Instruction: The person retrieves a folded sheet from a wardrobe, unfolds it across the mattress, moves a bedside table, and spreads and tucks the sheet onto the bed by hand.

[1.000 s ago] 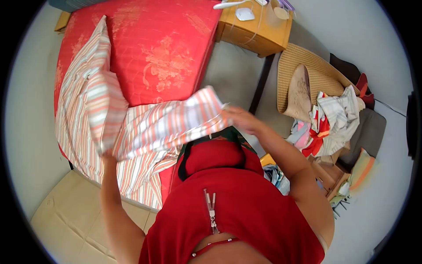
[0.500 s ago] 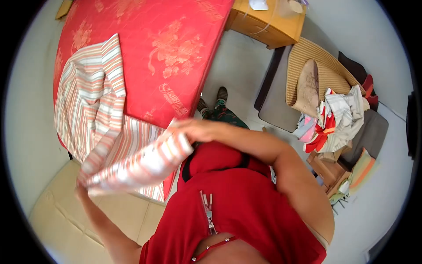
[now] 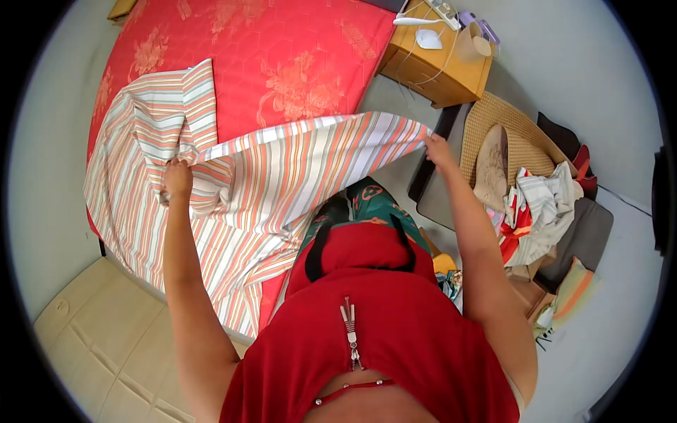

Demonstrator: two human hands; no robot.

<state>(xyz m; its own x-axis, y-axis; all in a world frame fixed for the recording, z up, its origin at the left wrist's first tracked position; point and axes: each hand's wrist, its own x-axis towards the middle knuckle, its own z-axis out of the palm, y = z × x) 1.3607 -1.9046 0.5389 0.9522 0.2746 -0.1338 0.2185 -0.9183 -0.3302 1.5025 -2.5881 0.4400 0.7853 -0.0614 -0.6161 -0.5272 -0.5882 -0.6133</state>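
Observation:
A striped sheet point(image 3: 275, 183) in orange, white and grey lies partly over the red mattress point(image 3: 282, 70) and is stretched between my hands. My left hand point(image 3: 178, 178) is closed on bunched folds of it at the left, above the mattress. On the right, my right hand point(image 3: 438, 151) grips a corner of the cloth, held out past the mattress edge over the floor. One folded part of the sheet rests on the mattress beyond my left hand, and its lower end hangs near my legs.
A wooden nightstand point(image 3: 441, 63) with a power strip, cables and a cup stands at the top. To the right, a woven mat point(image 3: 479, 113) and piled clothes point(image 3: 539, 211) lie on a dark seat. A beige padded surface point(image 3: 106, 345) is at lower left.
My right hand has moved right and outward, spreading the sheet that was bunched between my hands. My left hand has moved up and right, over the mattress.

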